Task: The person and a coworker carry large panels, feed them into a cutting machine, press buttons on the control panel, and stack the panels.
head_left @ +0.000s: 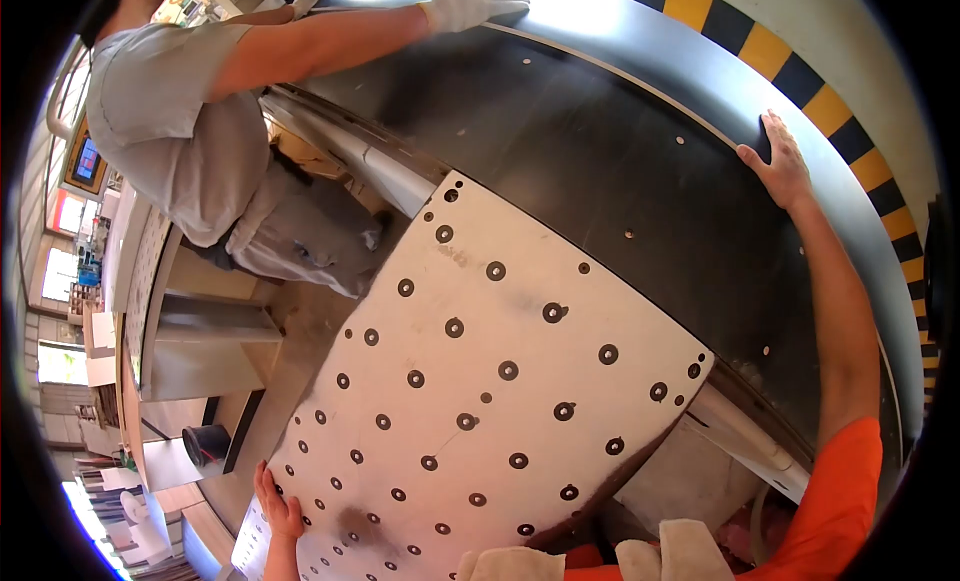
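Note:
My right hand (779, 164) lies with spread fingers on a long dark panel (815, 146) at the upper right, near its edge. At the lower left, my left hand (279, 503) rests at the side edge of a white table (480, 351) dotted with dark round fittings, its fingers apart and holding nothing. Between the white table and the long panel stretches a black surface (600, 171) with a few small round spots. A co-worker's gloved hand (478, 6) touches the same panel at the top.
A co-worker (190, 131) in a grey shirt stands at the upper left. Yellow and black striping (780, 71) runs along the floor beyond the panel. A dark bucket (206, 445) sits at the left, below shelving. Light-coloured cloth (680, 551) shows at the bottom.

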A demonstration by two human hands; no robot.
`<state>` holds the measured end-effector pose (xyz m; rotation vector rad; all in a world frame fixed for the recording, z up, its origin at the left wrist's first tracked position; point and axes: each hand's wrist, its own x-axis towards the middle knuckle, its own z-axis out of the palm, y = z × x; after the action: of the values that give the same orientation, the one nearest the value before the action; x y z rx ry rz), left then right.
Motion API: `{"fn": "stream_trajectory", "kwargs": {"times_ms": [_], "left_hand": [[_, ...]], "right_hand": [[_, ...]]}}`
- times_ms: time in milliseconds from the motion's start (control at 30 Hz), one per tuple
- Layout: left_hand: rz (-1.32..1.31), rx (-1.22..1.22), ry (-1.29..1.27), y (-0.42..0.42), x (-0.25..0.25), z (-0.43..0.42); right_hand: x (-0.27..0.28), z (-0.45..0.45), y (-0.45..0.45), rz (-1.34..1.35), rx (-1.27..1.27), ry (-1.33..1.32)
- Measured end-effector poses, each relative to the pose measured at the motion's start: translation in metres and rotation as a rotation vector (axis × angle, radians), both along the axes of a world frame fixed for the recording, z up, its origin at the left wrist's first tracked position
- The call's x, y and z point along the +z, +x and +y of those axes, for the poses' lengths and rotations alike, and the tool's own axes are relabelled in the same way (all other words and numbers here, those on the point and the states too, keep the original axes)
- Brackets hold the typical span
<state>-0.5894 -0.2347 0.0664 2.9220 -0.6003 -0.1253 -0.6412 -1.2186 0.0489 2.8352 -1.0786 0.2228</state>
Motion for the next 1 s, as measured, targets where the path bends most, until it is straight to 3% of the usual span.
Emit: {"fn": "stream_trajectory", "kwargs": {"times_ms": [200,300,367,433,533,633,700,767,867,1000], "left_hand": [[-0.025,-0.023,-0.016,-0.004,0.001,0.002],[-0.146,0.157,-0.03,-0.014,-0.034,-0.016],[-0.174,-0.181,-0.087,-0.011,-0.018,-0.101],[-0.027,-0.112,-0.14,-0.002,0.013,-0.158],[-0.06,-0.125,-0.145,-0.004,0.009,-0.153],[-0.082,-0.114,-0.16,-0.006,0.01,-0.148],[-0.091,-0.125,-0.166,-0.005,0.007,-0.144],[-0.105,-0.122,-0.158,-0.007,0.008,-0.146],[-0.099,-0.1,-0.154,-0.006,0.01,-0.145],[-0.104,-0.089,-0.171,-0.007,0.008,-0.144]], "right_hand": [[0.006,0.007,0.0,0.002,0.01,0.0],[0.008,0.007,-0.003,-0.01,0.014,-0.013],[0.008,0.011,0.003,0.014,-0.004,-0.02],[-0.004,0.004,-0.002,-0.014,0.053,-0.025],[0.007,0.011,-0.001,-0.049,0.041,-0.013],[0.005,0.016,0.006,-0.124,0.02,0.067],[0.002,0.056,0.007,-0.42,0.188,0.033],[0.036,0.116,0.002,-0.422,0.179,0.512],[0.026,0.129,0.015,-0.821,-0.252,1.479],[0.023,0.106,0.059,-1.297,-0.54,1.851]]}}
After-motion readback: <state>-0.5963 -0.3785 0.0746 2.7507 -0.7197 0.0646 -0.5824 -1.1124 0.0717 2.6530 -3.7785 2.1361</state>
